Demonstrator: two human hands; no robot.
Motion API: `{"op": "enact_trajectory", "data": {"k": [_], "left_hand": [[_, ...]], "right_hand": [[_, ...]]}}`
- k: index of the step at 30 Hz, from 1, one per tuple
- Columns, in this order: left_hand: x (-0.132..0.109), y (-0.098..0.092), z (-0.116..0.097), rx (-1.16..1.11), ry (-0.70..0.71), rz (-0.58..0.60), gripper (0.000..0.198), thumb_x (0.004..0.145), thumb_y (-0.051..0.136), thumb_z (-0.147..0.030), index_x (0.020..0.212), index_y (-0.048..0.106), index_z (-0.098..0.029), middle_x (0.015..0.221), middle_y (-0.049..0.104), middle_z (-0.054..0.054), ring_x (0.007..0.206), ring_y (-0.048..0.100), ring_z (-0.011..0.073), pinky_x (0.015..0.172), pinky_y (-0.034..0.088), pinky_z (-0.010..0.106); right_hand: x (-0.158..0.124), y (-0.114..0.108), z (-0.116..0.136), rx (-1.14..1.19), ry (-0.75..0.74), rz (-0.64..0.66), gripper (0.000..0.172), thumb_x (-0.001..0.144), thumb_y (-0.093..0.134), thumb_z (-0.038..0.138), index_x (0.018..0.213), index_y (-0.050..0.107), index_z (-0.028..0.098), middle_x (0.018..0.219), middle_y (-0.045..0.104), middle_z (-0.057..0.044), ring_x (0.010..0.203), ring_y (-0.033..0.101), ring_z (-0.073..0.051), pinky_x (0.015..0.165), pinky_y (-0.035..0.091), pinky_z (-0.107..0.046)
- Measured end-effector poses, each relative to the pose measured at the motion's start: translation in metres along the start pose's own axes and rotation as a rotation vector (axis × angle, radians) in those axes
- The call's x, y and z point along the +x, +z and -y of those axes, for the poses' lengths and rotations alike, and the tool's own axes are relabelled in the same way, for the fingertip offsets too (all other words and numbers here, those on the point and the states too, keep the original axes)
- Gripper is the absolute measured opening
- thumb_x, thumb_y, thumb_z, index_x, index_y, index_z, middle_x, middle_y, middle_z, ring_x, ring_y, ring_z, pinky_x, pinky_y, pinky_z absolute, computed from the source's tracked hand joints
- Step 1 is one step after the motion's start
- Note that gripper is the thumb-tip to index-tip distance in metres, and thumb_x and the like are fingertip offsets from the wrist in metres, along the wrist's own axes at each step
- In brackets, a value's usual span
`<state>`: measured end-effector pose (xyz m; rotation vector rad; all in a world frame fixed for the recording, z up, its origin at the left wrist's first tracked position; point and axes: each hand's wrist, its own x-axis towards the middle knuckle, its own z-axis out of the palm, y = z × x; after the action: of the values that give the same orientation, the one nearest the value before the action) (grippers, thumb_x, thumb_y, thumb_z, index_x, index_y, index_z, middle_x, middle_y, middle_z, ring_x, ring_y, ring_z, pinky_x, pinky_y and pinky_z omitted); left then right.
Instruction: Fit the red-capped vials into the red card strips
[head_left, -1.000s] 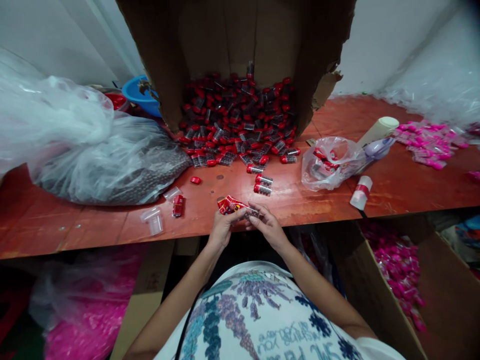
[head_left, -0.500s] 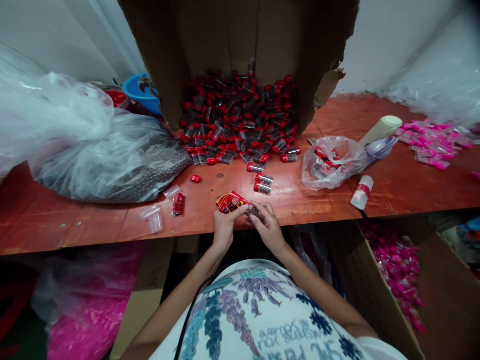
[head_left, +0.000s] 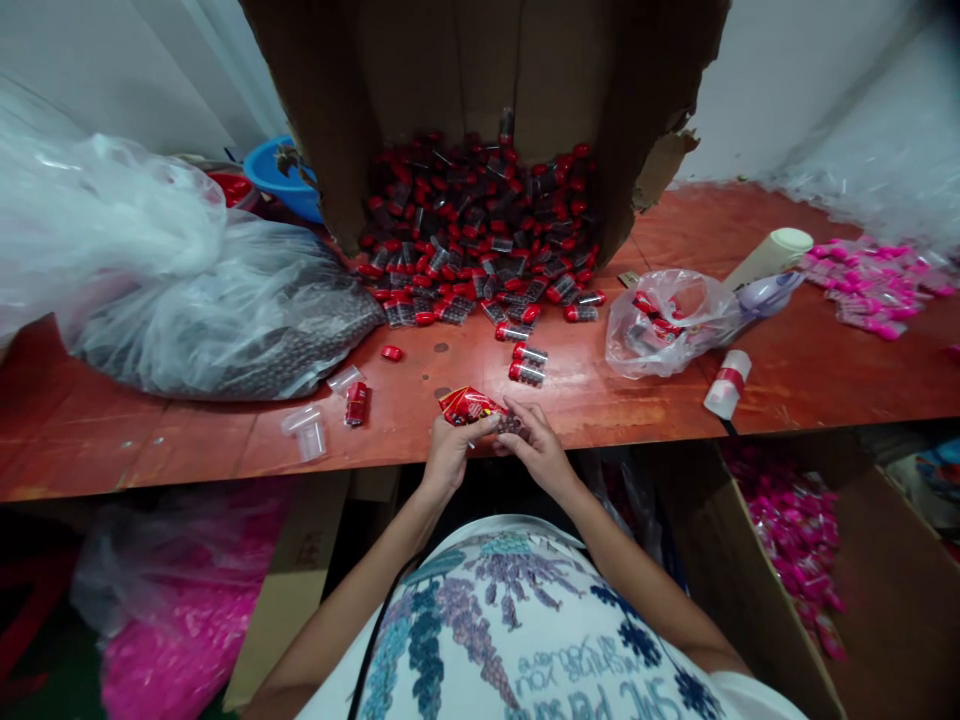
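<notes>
From my end I read an upside-down "you" on the shirt [head_left: 439, 640]; print on the glossy red wrapper [head_left: 466, 404] is too small. Forearms converge at the near edge of the surface [head_left: 397, 430], left hand [head_left: 448, 452] pinching the wrapper, right hand [head_left: 541, 452] a dark-beaded piece [head_left: 512, 424], each grip closed.

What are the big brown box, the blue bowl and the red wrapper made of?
The box looks like dull cardboard: its edge is torn. The blue bowl seems smooth plastic, going by its even colour. The red wrapper is shiny and creased, so probably thin plastic film, or maybe foil.
</notes>
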<state>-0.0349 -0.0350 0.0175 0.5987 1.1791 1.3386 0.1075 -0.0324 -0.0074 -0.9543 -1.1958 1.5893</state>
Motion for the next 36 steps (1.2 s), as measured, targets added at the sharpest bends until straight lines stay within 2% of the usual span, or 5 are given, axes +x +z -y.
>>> {"op": "enact_trajectory", "data": {"k": [6,21,27,31,36], "left_hand": [[0.0,-0.002,0.001,0.099,-0.086,0.054,0.024,0.054,0.081,-0.02,0.073,0.07,-0.013,0.068,0.069,0.003,0.062,0.063,0.0163,0.062,0.049,0.027],[-0.006,0.005,0.018,-0.092,-0.209,0.149,0.024,0.058,0.08,-0.019,0.079,0.071,-0.011,0.075,0.071,0.006,0.066,0.065,0.0156,0.065,0.053,0.026],[-0.002,-0.003,0.02,-0.228,-0.317,0.027,0.025,0.061,0.078,-0.016,0.083,0.068,-0.01,0.087,0.072,0.011,0.076,0.068,0.0218,0.07,0.057,0.036],[0.002,-0.006,0.023,-0.251,-0.321,-0.008,0.028,0.057,0.08,-0.013,0.081,0.067,-0.011,0.085,0.072,0.01,0.074,0.068,0.0212,0.07,0.058,0.037],[0.006,0.002,0.028,-0.238,-0.232,-0.047,0.026,0.051,0.083,-0.013,0.07,0.067,-0.011,0.069,0.069,0.004,0.062,0.065,0.0141,0.064,0.055,0.026]], "right_hand": [[0.004,-0.008,-0.004,-0.095,0.0,0.004,0.04,0.069,0.072,0.031,0.108,0.065,0.03,0.093,0.049,0.001,0.064,0.059,-0.01,0.051,0.055,-0.022],[0.0,-0.015,-0.017,-0.15,0.02,-0.121,0.028,0.064,0.075,0.033,0.085,0.06,0.021,0.069,0.059,0.005,0.057,0.054,-0.011,0.052,0.047,-0.023],[0.003,-0.067,-0.01,-0.271,0.078,-0.433,0.033,0.071,0.066,0.045,0.088,0.058,0.018,0.068,0.061,0.002,0.049,0.052,-0.011,0.046,0.043,-0.024],[0.004,-0.097,0.001,-0.667,-0.11,-0.662,0.04,0.072,0.066,0.042,0.103,0.063,0.018,0.097,0.057,-0.007,0.077,0.057,-0.017,0.073,0.048,-0.034],[0.001,-0.046,0.003,-0.619,-0.218,-0.339,0.028,0.079,0.061,0.034,0.103,0.063,0.021,0.095,0.058,-0.005,0.073,0.054,-0.014,0.072,0.047,-0.029]]}}
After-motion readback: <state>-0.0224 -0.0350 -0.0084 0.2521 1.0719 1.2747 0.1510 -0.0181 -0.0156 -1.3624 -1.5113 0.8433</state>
